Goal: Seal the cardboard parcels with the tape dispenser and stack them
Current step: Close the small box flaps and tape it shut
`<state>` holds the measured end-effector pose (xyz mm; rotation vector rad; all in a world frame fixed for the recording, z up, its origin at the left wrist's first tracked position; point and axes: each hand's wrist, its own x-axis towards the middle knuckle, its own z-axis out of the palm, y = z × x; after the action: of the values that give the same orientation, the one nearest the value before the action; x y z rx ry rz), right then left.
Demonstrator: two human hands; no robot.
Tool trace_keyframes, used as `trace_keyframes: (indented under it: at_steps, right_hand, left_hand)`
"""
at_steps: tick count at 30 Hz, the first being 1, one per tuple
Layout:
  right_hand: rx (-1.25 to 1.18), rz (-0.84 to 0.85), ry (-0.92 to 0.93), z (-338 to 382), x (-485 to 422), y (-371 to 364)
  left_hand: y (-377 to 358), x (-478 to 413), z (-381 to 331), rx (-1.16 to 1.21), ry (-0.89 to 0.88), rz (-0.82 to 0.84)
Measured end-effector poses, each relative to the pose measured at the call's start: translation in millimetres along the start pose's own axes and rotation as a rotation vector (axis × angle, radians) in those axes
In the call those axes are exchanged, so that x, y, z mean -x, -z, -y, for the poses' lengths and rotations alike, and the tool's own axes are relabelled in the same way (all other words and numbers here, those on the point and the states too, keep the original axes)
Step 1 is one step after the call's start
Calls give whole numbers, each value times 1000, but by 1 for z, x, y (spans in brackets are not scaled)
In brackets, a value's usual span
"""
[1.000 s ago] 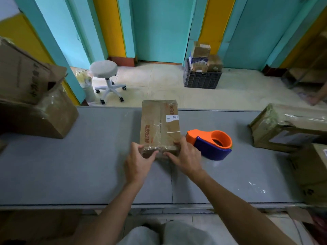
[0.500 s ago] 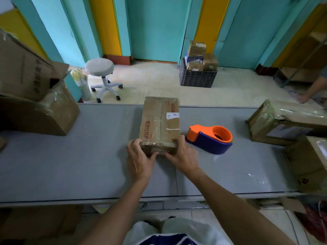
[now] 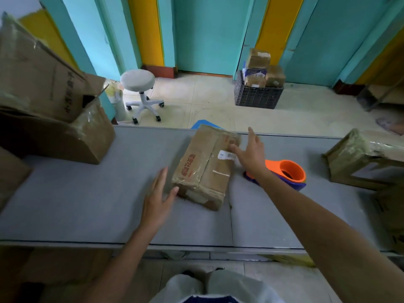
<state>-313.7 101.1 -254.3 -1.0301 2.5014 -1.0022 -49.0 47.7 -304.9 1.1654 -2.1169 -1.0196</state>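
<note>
On the grey table (image 3: 87,204), large boxes (image 3: 54,136) fill the left end and a plastic-wrapped box (image 3: 360,158) sits at the right. Between them the taped parcel (image 3: 205,165) lies flat and slanted, its far end at the table's back edge. The left hand (image 3: 157,200) is flat and wide, thumb touching the parcel's near left corner. The right hand (image 3: 251,154), fingers spread, reaches over the parcel's right side. The tape dispenser (image 3: 288,171) sits just behind that wrist.

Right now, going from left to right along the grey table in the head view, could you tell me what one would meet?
stacked cardboard boxes → left hand → parcel → right hand → tape dispenser → tape-wrapped box
</note>
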Motion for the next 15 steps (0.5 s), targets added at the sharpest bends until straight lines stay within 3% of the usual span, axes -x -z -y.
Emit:
trace_keyframes:
  at_steps: [6,11,15]
  right_hand:
    - [-42,221,-93,14,-28,-4]
    - [-83,192,-147,17,-12,-17]
    - [-122,76,-43,40,-7,-4]
  left_hand:
    - [-4,-11,-6,103,47,41]
    - [19,-13,9,154,89,-112]
    - [41,-18,-1,209,61,-167]
